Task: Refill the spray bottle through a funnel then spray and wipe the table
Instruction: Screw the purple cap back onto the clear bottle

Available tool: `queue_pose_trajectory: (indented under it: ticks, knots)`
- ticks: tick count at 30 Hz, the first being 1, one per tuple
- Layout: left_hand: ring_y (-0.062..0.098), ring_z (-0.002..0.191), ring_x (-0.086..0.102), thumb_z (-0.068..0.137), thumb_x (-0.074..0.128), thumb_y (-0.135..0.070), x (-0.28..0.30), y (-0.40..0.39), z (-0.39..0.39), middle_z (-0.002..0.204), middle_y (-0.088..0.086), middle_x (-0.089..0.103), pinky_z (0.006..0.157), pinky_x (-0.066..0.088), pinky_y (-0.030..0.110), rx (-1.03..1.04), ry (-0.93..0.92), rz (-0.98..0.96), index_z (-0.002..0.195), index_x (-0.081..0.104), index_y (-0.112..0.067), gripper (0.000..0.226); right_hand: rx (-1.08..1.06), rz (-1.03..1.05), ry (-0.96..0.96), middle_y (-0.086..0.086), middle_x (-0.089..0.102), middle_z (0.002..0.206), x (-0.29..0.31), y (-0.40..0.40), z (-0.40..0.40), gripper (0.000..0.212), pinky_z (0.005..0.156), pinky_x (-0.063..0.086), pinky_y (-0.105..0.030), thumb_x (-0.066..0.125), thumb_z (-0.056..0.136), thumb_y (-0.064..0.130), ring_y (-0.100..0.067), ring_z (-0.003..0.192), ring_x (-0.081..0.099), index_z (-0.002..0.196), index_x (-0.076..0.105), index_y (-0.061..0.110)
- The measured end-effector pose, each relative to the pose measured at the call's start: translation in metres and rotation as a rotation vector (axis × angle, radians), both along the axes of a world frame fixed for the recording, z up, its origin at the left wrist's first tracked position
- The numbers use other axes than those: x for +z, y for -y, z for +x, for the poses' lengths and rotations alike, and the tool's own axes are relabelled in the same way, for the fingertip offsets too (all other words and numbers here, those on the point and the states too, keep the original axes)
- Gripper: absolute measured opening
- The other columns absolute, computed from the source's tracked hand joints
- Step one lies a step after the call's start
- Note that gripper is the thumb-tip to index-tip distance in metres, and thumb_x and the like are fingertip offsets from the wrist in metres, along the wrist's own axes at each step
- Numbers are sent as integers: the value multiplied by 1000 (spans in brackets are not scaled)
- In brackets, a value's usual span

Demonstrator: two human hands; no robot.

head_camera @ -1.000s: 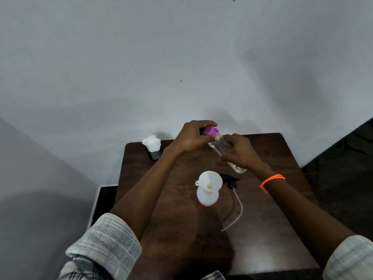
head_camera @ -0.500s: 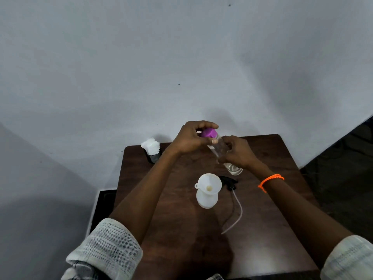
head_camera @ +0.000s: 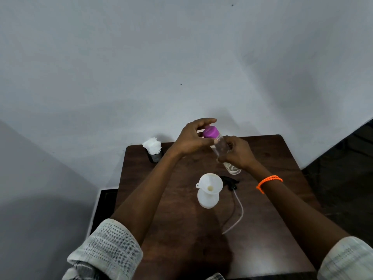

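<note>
Both hands work a clear bottle (head_camera: 221, 147) above the far surface (head_camera: 272, 219): right hand (head_camera: 238, 153) grips its body, left hand (head_camera: 193, 141) pinches the purple cap (head_camera: 210, 132). Uncapping seems underway; next, pour into the funnel (head_camera: 210, 183) on the white spray bottle (head_camera: 207, 200).

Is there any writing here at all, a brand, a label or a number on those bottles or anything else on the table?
None can be read.
Clear plastic bottle with purple cap, held by the left hand and right hand: no label visible.
White plastic spray bottle with white funnel: plain.
Black spray head with white tube: no marking visible.
Small dark cup holding white tissue: too small to tell.
</note>
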State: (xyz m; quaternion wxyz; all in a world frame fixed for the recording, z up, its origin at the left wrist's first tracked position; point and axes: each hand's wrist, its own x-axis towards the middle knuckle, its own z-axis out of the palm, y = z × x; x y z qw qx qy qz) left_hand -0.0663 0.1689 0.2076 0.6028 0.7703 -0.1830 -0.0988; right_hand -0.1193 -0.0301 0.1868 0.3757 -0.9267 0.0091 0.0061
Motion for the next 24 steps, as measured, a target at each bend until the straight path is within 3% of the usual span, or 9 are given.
queue_pose_trajectory:
  ticks: [2,4,7,10,14,17,19,21,24]
  knots:
    - [4,113,66,71,95,-31,0,2,-4,125,-4,68,93,58,25,75,-9,9,127,70,-29,62,0,15,5,4,63,80,1,-1,-1,42,59,41,-23,92,54,14,-8,70,56,87,67,17]
    - [4,101,70,72,95,-22,-1,3,-5,115,-3,73,87,57,22,119,-10,-23,121,73,-23,54,-1,10,3,3,63,80,2,-1,0,42,58,40,-22,93,53,14,-9,69,55,87,67,16]
    - [8,114,69,78,86,-1,1,0,-4,124,-1,73,95,55,25,27,-4,-45,126,72,-16,52,-2,9,0,3,62,80,2,1,0,42,58,39,-23,93,53,14,-12,69,56,83,64,19]
    - [9,130,58,80,83,-9,4,1,-6,138,-4,64,99,55,24,-10,-7,-32,136,66,-24,60,-2,43,-6,8,62,82,3,2,-2,46,59,38,-22,93,54,12,-7,72,57,87,64,25]
    - [8,106,69,74,91,-16,1,6,-7,118,-3,73,88,55,20,133,-4,-68,122,72,-18,52,-8,56,2,10,61,82,4,-1,-1,45,60,38,-19,92,55,10,-3,72,56,91,67,21]
    - [6,117,65,76,83,-6,-1,4,-8,130,-1,70,92,55,20,57,-30,-110,131,69,-16,58,-15,58,3,5,65,86,0,0,-1,46,62,41,-21,92,55,11,-10,75,59,95,70,16]
    - [9,122,62,75,88,-17,-3,5,-8,134,-2,65,93,55,19,81,-37,-84,134,66,-23,63,-16,63,2,3,67,88,-3,0,0,47,63,43,-23,92,55,12,-12,77,61,97,70,15]
    - [13,109,67,72,93,-29,-5,6,-8,120,-3,70,88,55,20,170,-37,-70,123,71,-25,56,-21,60,10,3,67,88,-4,-1,0,48,63,42,-21,92,55,14,-12,77,61,98,71,16]
    - [10,95,72,75,93,-16,-8,1,-6,110,-3,77,88,56,27,167,-67,-131,118,74,-15,46,-34,76,12,4,70,89,-4,1,1,51,63,43,-21,93,54,14,-12,77,63,100,72,18]
